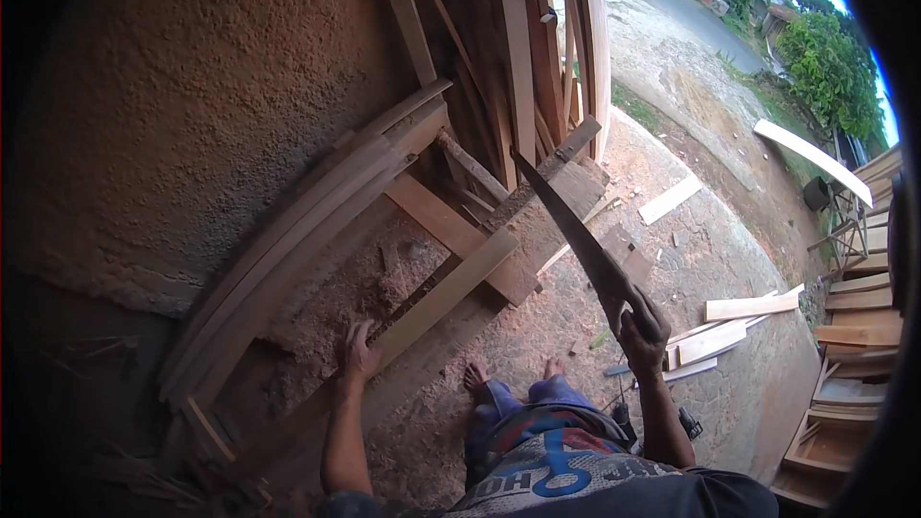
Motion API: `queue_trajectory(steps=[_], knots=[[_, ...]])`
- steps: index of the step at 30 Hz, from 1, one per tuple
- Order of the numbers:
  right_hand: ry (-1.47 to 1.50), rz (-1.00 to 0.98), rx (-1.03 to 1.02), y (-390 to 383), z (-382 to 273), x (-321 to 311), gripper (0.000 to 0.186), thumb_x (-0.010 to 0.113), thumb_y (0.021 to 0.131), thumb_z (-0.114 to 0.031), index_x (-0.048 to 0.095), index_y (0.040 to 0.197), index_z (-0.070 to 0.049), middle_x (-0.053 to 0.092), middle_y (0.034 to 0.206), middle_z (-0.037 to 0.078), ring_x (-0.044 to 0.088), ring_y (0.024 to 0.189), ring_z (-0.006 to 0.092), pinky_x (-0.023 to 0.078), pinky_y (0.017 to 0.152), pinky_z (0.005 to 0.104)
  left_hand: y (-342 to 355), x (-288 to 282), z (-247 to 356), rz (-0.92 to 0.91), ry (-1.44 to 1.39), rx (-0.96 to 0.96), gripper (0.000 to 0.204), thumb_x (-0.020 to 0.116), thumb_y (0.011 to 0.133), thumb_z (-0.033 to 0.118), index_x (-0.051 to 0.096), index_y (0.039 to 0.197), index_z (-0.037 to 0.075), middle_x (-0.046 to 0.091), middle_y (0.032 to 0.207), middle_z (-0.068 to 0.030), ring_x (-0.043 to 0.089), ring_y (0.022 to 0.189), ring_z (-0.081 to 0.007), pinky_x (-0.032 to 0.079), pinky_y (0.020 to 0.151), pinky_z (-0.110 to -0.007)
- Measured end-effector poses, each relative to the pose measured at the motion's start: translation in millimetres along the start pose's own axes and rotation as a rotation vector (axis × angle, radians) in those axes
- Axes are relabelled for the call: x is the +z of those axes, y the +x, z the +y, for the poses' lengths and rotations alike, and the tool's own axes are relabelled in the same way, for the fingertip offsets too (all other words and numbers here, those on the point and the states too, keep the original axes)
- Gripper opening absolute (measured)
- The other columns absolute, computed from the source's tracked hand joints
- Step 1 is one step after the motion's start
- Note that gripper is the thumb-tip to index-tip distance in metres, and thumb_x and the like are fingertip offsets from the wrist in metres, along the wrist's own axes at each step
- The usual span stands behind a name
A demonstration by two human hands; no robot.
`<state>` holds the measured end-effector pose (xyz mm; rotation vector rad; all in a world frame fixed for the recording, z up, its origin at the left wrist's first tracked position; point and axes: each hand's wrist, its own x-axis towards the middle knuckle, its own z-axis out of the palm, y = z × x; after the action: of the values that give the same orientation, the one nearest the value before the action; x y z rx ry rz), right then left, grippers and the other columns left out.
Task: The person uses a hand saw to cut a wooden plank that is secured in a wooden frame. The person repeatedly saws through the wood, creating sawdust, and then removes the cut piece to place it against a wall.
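My right hand [643, 328] is closed round the handle of a handsaw [580, 235]. Its long dark blade points up and left, the tip over a thick wooden block [556, 201] of the work stand. A pale wooden plank [446, 286] slants from the stand down toward the lower left. At the plank's left edge, my left hand [357, 353] grips it, with some fingers hidden. From this view I cannot tell whether the blade touches any wood. A crosspiece [451, 225] runs beneath the plank's far end.
Long boards [307, 240] lie stacked along the rough wall [221, 86], and tall timber [518, 48] leans behind the stand. Offcuts [710, 341] and a power tool [689, 422] lie on the right. Sawdust covers the ground. Wooden frames [859, 336] stand at the far right.
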<state>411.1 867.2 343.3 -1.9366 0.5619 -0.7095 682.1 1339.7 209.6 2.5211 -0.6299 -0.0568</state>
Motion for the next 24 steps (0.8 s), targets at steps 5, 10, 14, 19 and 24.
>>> queue_trajectory(steps=[5,10,14,19,24], knots=[[0.08,-0.115,0.041,8,-16,5,0.046,0.071,0.087,-0.014,0.065,0.131,-0.003,0.066,0.128,0.013,0.064,0.097,0.0115,0.051,0.082,0.026,78,92,119,0.117,-0.083,0.196,0.095,0.072,0.079,0.063,0.041,0.147,0.004,0.049,0.14,-0.0195,0.044,0.131,-0.0385,0.033,0.11,-0.054],[0.112,-0.238,-0.036,15,-17,-2,0.049,0.07,0.09,-0.009,0.058,0.137,0.0,0.068,0.114,0.011,0.062,0.067,0.0085,0.052,0.061,0.0251,129,153,195,0.013,0.113,0.027,0.086,0.076,0.078,0.051,0.042,0.145,0.007,0.05,0.137,-0.0174,0.043,0.13,-0.0363,0.032,0.109,-0.055],[0.113,-0.313,-0.018,21,-2,-14,0.049,0.07,0.091,-0.008,0.056,0.138,0.0,0.071,0.102,0.01,0.065,0.073,0.0102,0.053,0.063,0.0257,139,178,192,0.025,0.115,0.047,0.075,0.076,0.077,0.04,0.045,0.137,0.009,0.051,0.128,-0.0158,0.046,0.123,-0.0363,0.036,0.101,-0.054],[-0.086,-0.313,-0.286,35,5,-25,0.052,0.073,0.089,-0.01,0.056,0.137,0.001,0.072,0.108,0.017,0.072,0.092,0.0209,0.055,0.077,0.0309,133,181,210,0.156,0.138,0.102,0.066,0.075,0.077,0.042,0.048,0.127,0.008,0.052,0.12,-0.0152,0.048,0.116,-0.0365,0.034,0.099,-0.055],[-0.076,-0.345,-0.24,36,3,-17,0.052,0.072,0.089,-0.01,0.055,0.137,0.001,0.072,0.113,0.019,0.072,0.101,0.0245,0.055,0.085,0.0324,148,161,220,-0.117,0.186,0.008,0.065,0.08,0.074,0.038,0.051,0.123,0.006,0.054,0.123,-0.0168,0.05,0.118,-0.0376,0.04,0.097,-0.055]])
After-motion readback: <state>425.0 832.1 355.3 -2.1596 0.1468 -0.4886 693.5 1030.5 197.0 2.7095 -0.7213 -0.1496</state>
